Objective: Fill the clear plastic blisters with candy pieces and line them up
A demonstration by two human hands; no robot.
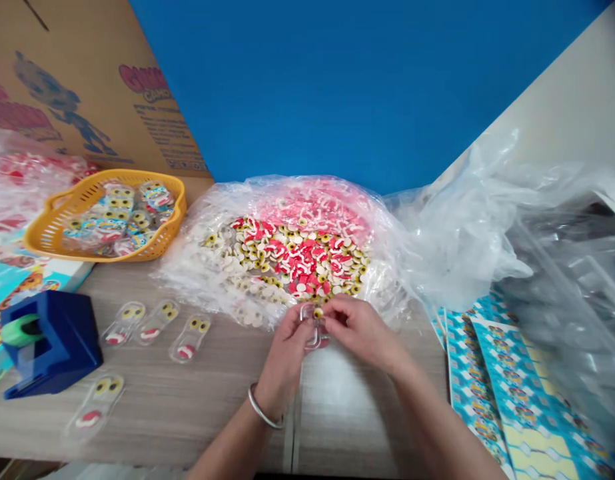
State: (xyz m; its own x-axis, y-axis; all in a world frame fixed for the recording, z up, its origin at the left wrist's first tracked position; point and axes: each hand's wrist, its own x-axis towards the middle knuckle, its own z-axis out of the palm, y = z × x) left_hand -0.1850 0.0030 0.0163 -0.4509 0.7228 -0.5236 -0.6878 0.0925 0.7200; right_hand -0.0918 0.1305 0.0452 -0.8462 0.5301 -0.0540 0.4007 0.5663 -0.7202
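Pinching a clear blister tray (311,327) narrowly, the left hand (286,353) holds it at the edge of a plastic-wrapped heap of gummy candy (187,280). The right hand (360,331) closes tightly around a gummy eyeball (318,313), though whether it grips the piece is hard to tell. A close fingertip pinch seems best for something this small. Filled trays (190,338) lie on the bench (152,413); beyond them sits a yellow basket (180,200) of packs.
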